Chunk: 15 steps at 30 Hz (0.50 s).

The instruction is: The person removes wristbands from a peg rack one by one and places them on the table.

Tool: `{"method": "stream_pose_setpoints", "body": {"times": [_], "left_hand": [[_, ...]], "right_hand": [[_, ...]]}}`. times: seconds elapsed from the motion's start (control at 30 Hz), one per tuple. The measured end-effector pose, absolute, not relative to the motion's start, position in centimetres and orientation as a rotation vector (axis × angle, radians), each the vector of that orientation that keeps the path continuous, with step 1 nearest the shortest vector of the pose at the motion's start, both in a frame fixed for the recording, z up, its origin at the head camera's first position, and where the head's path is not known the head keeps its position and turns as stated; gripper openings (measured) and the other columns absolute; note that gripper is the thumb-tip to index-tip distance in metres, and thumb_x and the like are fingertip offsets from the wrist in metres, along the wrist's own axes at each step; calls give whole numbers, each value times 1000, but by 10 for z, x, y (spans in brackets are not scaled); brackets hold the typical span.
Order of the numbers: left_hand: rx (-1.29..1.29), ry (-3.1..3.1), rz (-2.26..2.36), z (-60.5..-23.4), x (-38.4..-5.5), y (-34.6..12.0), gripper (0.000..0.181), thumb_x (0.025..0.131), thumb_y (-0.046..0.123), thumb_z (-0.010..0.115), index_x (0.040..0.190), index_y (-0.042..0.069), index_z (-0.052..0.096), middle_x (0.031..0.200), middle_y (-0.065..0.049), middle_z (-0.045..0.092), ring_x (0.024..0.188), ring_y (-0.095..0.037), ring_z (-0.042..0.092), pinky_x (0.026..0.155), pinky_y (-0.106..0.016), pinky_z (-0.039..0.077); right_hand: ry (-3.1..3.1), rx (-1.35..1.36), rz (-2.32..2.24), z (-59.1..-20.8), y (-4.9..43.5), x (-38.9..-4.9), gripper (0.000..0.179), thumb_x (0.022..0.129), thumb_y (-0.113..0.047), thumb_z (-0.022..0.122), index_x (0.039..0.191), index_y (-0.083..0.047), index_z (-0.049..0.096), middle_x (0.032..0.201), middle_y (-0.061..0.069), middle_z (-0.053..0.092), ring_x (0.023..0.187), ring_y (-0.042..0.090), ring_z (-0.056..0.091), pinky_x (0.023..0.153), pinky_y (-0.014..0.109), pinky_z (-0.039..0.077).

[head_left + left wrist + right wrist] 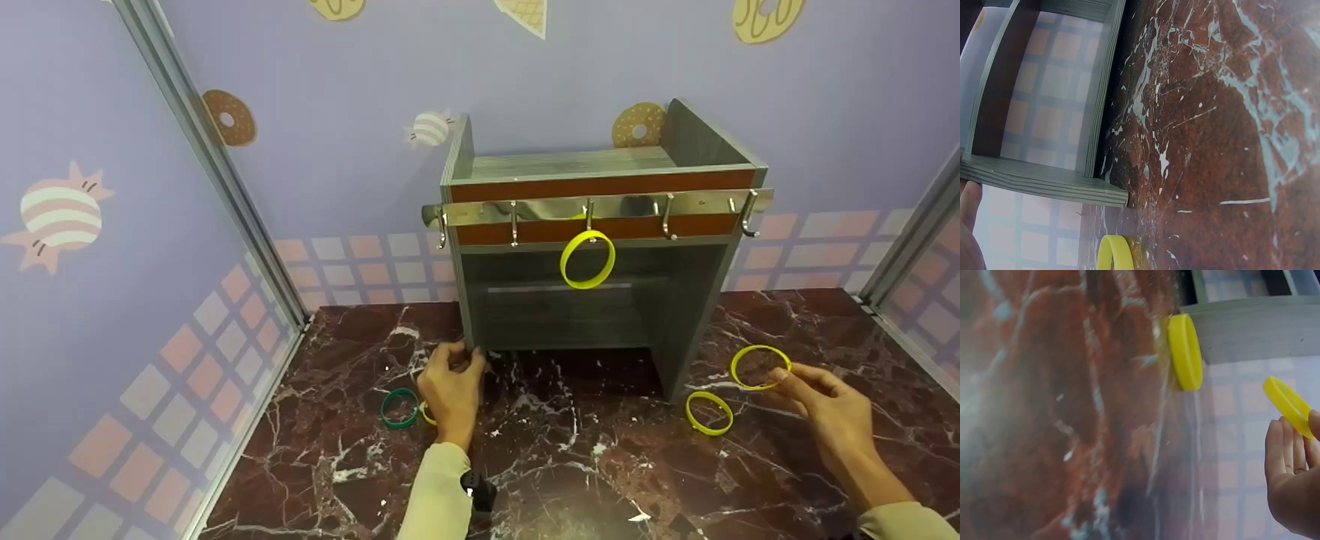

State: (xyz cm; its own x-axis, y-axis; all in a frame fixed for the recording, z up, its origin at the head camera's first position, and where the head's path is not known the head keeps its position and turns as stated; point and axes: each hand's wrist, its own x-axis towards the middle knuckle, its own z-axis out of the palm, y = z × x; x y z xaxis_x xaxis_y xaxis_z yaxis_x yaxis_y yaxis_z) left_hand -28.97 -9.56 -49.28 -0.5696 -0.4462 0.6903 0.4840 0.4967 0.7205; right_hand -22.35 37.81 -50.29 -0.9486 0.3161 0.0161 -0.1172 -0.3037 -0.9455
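A yellow wristband [761,347] is pinched at its edge between the thumb and fingers of my right hand [832,409], above the tabletop at the right. Another yellow wristband [1185,354] stands on the tabletop beside the shelf's right side panel. My left hand [454,390] holds the lower front edge of the left side panel [1050,183] of the grey wooden shelf [682,330]. A third yellow wristband [589,285] hangs from the middle hook of the metal hook rail [551,210]. Left of my left hand lie a green wristband [397,425] and a partly hidden yellow one [1116,253].
The shelf stands on a dark red marbled tabletop [540,480] near the back wall [360,172]. Several hooks stick out from the rail across its front. Metal posts [217,165] join the patterned wall panels at the left and right.
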Motion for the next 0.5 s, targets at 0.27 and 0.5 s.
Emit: {"method": "stream_pose_setpoints", "body": {"times": [0.27,0.5], "left_hand": [[-20,-1796,-1242,-493,-289,-96,17,76,-6,88,83,1,74,81,-9,75,69,-23,76,60,-35,65],[-18,-1794,-1251,-494,-290,-96,17,76,-5,88,84,2,75,80,-10,76,69,-24,76,60,-36,65]], "right_hand": [[-1751,-295,2354,-517,387,-223,15,96,6,75,96,-9,78,91,3,78,82,16,79,82,27,63],[-1914,-356,2318,-524,389,-222,17,96,6,75,97,-11,76,89,0,79,83,14,78,79,27,64]]}}
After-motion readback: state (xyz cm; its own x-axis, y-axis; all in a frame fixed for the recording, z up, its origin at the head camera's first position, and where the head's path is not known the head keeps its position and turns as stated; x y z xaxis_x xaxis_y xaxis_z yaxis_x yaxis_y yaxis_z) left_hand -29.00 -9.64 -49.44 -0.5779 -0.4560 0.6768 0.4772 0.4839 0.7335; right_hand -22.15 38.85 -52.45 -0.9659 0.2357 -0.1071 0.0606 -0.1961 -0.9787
